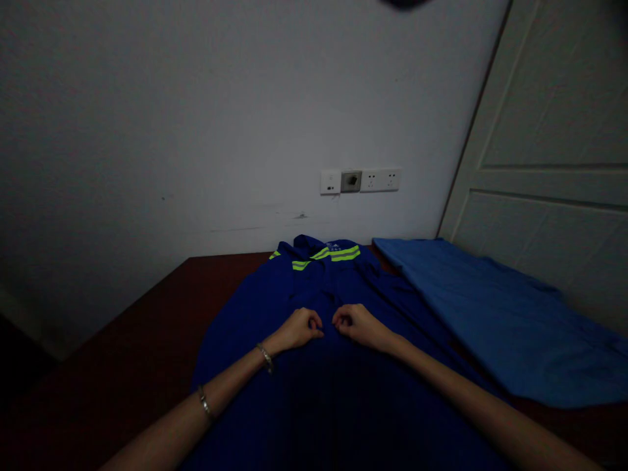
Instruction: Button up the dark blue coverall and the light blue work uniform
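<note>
A dark blue work jacket (255, 314) with yellow-green and grey reflective stripes lies spread out, its collar end towards the wall. Over its middle, my left hand (301, 328) has its fingers curled in towards the thumb. My right hand (357, 324) faces it a short gap away, thumb and fingers closed in a similar pinch. Whether any cloth or small part sits between the fingertips of either hand is too dark to make out. Two bracelets (265, 358) circle my left wrist and forearm. The jacket's near part sinks into shadow.
A lighter blue cloth (471, 307) lies flat to the right, beside the jacket. Both rest on a dark red-brown tabletop (161, 314). Behind stands a grey-white wall (220, 131) with a row of sockets (381, 180). A pale panelled door (549, 144) bounds the right side.
</note>
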Demonstrator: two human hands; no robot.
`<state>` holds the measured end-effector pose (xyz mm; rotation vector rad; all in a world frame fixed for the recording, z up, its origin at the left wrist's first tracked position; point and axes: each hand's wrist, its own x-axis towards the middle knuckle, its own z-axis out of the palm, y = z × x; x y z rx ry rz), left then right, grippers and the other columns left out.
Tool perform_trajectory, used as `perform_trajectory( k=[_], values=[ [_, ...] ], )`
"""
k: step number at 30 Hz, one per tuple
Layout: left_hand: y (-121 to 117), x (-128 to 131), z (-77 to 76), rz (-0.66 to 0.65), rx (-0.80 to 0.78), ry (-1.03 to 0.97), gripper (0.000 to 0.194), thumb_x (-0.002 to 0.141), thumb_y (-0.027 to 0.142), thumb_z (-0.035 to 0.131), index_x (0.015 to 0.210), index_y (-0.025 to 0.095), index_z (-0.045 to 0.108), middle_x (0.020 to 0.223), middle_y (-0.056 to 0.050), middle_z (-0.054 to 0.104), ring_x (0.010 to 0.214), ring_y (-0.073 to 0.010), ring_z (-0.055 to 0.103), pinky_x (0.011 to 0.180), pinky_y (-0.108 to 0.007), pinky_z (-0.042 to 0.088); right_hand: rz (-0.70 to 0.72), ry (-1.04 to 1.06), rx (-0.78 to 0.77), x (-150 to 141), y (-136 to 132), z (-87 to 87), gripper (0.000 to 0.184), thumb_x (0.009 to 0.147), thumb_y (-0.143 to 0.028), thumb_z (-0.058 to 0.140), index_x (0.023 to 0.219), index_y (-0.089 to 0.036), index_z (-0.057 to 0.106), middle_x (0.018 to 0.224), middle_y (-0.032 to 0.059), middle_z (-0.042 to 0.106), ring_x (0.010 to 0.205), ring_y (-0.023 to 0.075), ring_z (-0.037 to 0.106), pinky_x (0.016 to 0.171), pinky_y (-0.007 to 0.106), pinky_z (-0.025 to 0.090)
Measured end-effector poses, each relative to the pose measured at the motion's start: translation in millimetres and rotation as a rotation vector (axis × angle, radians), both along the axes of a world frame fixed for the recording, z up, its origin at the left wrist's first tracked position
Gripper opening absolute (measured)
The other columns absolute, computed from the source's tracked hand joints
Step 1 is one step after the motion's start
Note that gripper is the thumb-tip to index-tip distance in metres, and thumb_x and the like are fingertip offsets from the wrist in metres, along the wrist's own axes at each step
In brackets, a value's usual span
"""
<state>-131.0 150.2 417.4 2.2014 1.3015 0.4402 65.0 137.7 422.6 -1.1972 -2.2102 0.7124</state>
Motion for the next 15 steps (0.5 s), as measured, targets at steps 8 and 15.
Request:
perform_trajectory(
  k=[8, 15],
  values=[
    [0.2, 5.3, 1.4, 0.061, -0.096, -0.031, 0.016, 0.060, 0.023, 0.067, 0.072, 0.012, 0.065, 0.059, 0.003, 0.053, 0.052, -0.0086, 0.043, 0.046, -0.018, 0.028, 0.008, -0.077, 0.100, -9.1, 1.1, -6.1, 0.025, 0.066, -0.007, 0.045, 0.079, -0.014, 0.066, 0.070, 0.0038, 0.065, 0.062, 0.0124, 0.059, 0.057, 0.019, 0.040],
    [-6.1, -12.8, 25.3, -0.018, 0.075, -0.146, 0.013, 0.067, 0.025, 0.063, 0.066, 0.013, 0.063, 0.068, 0.000, 0.056, 0.060, -0.0105, 0.050, 0.054, -0.019, 0.036, -0.067, -0.161, 0.134, -14.8, -4.2, -4.9, 0.015, 0.072, -0.025, 0.055, 0.081, -0.017, 0.063, 0.075, 0.0043, 0.065, 0.069, 0.0155, 0.059, 0.060, 0.022, 0.040]
  ],
)
